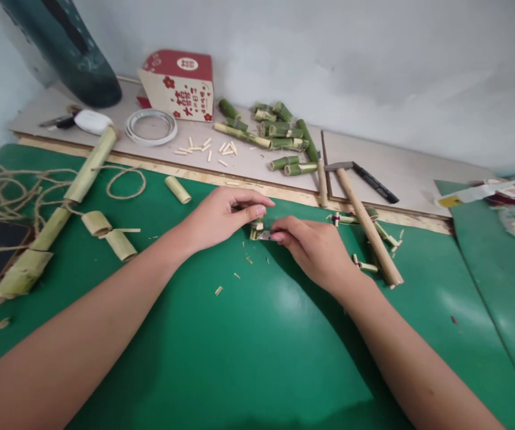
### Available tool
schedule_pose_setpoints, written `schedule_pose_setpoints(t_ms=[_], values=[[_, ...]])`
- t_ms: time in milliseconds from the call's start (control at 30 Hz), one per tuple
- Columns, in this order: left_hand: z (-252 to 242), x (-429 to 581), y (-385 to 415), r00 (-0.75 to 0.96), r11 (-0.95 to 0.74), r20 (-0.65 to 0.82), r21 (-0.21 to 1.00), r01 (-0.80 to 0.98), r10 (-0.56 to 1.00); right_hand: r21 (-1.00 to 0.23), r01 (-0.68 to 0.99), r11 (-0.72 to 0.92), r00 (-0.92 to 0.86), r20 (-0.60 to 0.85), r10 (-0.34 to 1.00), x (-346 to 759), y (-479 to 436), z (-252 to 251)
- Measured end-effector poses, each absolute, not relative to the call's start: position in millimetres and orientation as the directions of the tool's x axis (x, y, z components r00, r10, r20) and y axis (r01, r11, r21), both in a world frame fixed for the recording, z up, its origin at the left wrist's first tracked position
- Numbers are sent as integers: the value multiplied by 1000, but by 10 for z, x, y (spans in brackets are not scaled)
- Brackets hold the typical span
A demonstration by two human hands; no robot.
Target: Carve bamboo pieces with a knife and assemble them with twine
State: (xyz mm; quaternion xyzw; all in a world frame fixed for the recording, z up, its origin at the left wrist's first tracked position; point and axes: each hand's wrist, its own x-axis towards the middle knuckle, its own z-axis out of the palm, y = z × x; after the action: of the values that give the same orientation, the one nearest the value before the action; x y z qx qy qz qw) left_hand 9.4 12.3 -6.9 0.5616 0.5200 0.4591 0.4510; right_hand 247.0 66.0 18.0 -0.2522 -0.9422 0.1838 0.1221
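Observation:
My left hand (221,218) is closed round a short green bamboo piece (256,229), its upper part hidden by the fingers. In my right hand (309,242) a small knife blade (265,236) is pinched between thumb and fingers, its tip against the lower end of that piece. The knife's handle is hidden in the palm. Small bamboo shavings (218,291) lie on the green mat (248,352) below the hands. A short bamboo tube (177,189) lies left of my left hand.
A hammer (369,227) lies to the right, with tied bamboo pieces (365,266) beside it. Behind are cut bamboo pieces (284,129), small sticks (209,156), a white tape ring (151,126), a box (179,86) and a black marker (374,182). Jointed bamboo (91,165) with twine (4,185) lies left.

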Motion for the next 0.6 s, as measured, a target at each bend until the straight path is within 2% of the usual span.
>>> schedule_pose_setpoints(t_ms=[233,467,600], values=[[-69,100,109,51,-53,43,973,225,998,-510,321,798,-855,205,476,2461,658,253],[-62,130,103,60,-44,31,975,220,998,-442,318,839,-779,383,497,2408,578,208],[-77,137,98,72,-26,11,977,210,997,-440,284,852,-778,414,473,2399,553,128]])
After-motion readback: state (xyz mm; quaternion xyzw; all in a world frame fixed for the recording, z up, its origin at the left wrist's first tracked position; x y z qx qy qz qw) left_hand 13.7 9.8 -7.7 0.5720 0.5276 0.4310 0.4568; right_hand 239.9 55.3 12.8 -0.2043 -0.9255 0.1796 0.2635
